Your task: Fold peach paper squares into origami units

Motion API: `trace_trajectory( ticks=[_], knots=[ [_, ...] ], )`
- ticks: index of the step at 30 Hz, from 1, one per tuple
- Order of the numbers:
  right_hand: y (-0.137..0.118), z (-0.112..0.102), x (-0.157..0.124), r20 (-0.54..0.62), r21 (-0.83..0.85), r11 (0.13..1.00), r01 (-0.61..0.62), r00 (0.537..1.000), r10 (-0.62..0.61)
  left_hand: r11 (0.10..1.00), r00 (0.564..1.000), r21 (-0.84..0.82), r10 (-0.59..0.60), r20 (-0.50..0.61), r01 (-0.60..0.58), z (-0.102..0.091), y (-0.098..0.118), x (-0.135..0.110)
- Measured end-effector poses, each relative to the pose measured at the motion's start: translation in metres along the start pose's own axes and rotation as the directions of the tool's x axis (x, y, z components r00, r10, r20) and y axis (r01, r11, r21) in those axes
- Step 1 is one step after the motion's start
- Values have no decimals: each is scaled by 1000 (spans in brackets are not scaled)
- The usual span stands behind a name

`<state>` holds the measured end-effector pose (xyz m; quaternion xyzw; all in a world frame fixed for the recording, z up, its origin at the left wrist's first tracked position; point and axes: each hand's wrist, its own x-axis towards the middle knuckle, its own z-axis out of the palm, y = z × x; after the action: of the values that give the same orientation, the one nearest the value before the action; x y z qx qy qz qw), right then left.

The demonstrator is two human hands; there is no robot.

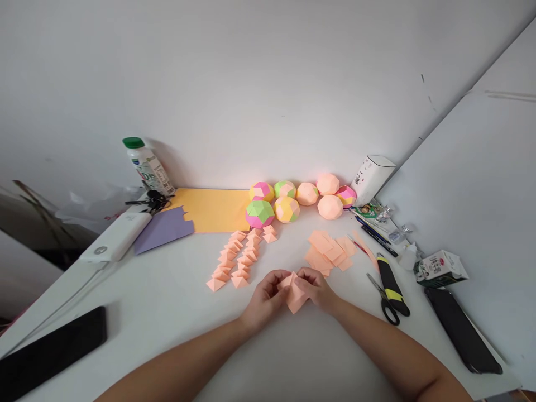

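Note:
Between my two hands is a folded piece of peach paper (295,298), creased to a raised point. My left hand (268,296) pinches its left side, and my right hand (315,286) grips the right side with the thumb on top. Some fingertips are hidden behind the paper. Beyond my left hand, folded peach paper units (226,262) lie in two rows with a short third group near the paper balls. Loose flat peach paper pieces (329,251) are piled just past my right hand.
Several paper balls (287,209) sit against the wall by yellow (213,209) and purple paper (165,229). Scissors (384,301), a utility knife (392,285), a milk carton (440,268) and a dark phone (460,329) lie right. Left are a bottle (148,167), a power bank (117,237) and a black phone (54,352).

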<state>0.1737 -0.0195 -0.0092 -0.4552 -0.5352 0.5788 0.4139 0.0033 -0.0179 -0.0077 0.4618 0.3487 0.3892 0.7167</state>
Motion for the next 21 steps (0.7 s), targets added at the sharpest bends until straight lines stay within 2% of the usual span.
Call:
trace_trajectory(
  ticks=[2,5,8,11,17,21],
  knots=[
    [-2,1,0,4,41,999,-35,999,35,1000,1000,15,2,-17,-2,1,2,-1],
    [-3,2,-1,47,100,991,-83,996,79,998,992,58,40,-121,-34,0,1,0],
    [-3,3,-2,52,74,993,-95,994,92,995,983,62,85,-166,-75,-2,-3,2],
    [-1,4,-2,12,19,996,-84,996,84,996,989,46,84,-122,-79,-3,-4,2],
    [3,1,1,-60,22,997,-78,995,80,1000,1000,11,-28,-8,28,2,4,-4],
    [1,1,1,-48,41,997,-58,997,60,994,997,77,-80,8,79,3,4,-5]
  ],
)
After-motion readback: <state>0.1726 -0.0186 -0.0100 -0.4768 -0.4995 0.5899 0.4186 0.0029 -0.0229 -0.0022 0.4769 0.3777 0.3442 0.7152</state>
